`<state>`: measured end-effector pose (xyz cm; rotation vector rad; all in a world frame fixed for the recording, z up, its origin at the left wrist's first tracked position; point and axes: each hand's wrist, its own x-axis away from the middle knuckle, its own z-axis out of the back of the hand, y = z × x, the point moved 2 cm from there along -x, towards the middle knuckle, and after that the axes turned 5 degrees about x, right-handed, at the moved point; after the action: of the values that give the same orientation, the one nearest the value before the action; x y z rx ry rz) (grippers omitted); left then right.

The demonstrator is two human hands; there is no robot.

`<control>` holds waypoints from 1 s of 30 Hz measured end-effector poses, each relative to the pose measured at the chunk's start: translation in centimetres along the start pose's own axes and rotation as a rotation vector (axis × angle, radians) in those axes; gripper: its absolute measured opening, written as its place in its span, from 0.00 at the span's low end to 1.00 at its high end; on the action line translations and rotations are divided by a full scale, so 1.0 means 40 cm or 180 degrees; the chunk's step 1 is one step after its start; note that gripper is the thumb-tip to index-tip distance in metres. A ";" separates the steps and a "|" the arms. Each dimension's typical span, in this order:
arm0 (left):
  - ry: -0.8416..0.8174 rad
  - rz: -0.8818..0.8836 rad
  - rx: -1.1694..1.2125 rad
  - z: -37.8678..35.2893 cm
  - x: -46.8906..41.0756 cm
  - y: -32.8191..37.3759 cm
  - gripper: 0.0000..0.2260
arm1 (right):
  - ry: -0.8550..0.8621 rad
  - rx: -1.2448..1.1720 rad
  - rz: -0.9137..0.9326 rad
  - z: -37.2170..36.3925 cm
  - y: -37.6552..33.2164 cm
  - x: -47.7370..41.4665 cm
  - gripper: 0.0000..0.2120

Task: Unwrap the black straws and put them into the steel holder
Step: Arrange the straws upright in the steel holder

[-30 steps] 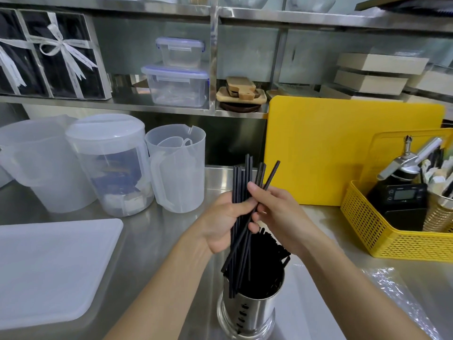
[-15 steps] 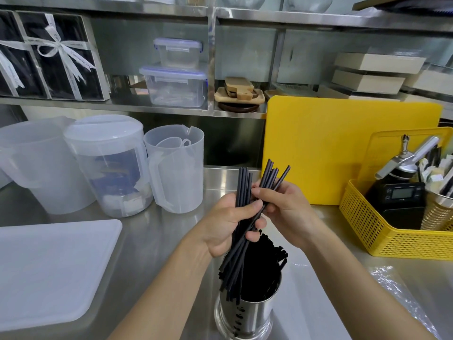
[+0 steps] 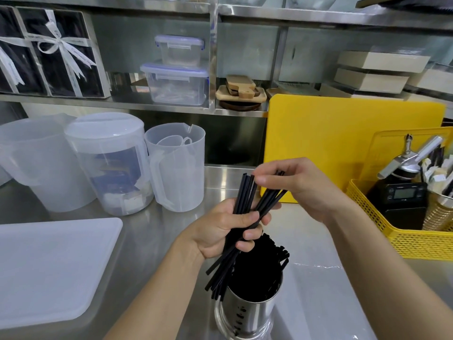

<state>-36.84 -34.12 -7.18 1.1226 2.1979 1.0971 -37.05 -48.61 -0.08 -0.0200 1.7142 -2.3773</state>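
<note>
Right hand (image 3: pixel 301 190) now higher, straws (image 3: pixel 245 217) in left grip (image 3: pixel 220 231).

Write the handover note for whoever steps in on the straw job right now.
Left hand: shut on a loose bundle of black straws, fanned out above the steel holder.
Right hand: fingers pinching the upper ends of some straws in that bundle.
Steel holder: on the counter, directly below the hands, already packed with many black straws.
Done: most straws are in the holder; the held ones look unwrapped.
Left: square up the bundle and drop it into the holder. A clear wrapper seems to lie on the counter at right.
</note>
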 end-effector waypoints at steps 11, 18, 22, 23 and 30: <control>0.0038 -0.0009 -0.0065 0.020 0.006 -0.005 0.16 | -0.0024 0.0100 0.0072 -0.010 0.013 -0.014 0.04; -0.0072 0.0107 -0.0067 0.019 0.004 -0.012 0.18 | -0.0358 0.0304 0.0068 -0.009 0.012 -0.009 0.04; -0.0105 0.0109 -0.0009 0.019 0.005 -0.009 0.18 | -0.0136 0.0091 0.0177 -0.014 0.018 -0.011 0.06; -0.0104 0.0111 0.0009 0.020 0.006 -0.008 0.18 | -0.0102 -0.0010 0.0186 -0.014 0.020 -0.011 0.07; -0.0206 0.0146 -0.0060 0.024 0.006 -0.019 0.18 | -0.0523 0.0294 0.0151 -0.015 0.010 -0.011 0.12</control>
<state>-36.69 -33.76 -8.37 1.1891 2.1178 1.0827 -36.63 -48.08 -0.60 -0.1540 1.5137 -2.3462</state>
